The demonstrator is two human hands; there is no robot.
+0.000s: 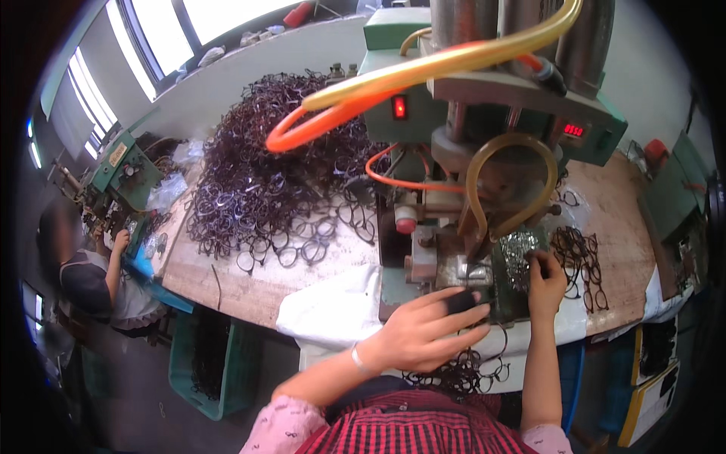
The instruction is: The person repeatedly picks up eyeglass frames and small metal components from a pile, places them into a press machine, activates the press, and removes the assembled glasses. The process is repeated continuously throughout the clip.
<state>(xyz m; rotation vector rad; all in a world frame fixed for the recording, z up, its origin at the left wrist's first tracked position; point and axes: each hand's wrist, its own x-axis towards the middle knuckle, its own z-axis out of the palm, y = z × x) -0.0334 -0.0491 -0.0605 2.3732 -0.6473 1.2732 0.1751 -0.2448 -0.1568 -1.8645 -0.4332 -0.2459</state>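
My left hand (431,329) is stretched out in front of the press, fingers apart and pointing right, with a black cover (461,302) on a finger. Its thumb is hidden, and I see nothing held in it. Just below it lie several dark eyeglass frames (454,374) near my lap. My right hand (546,284) is closed in a pinch at the right edge of a tray of small shiny metal parts (518,261). What sits between those fingertips is too small to make out. The press's tip (475,253) stands over a small metal fixture (470,268), left of the tray.
A big heap of dark eyeglass frames (280,166) covers the bench's left. More frames (582,265) lie right of the tray. Orange and yellow hoses (423,72) loop before the press (514,83). A white cloth (333,299) hangs over the front edge. A co-worker (87,280) sits far left.
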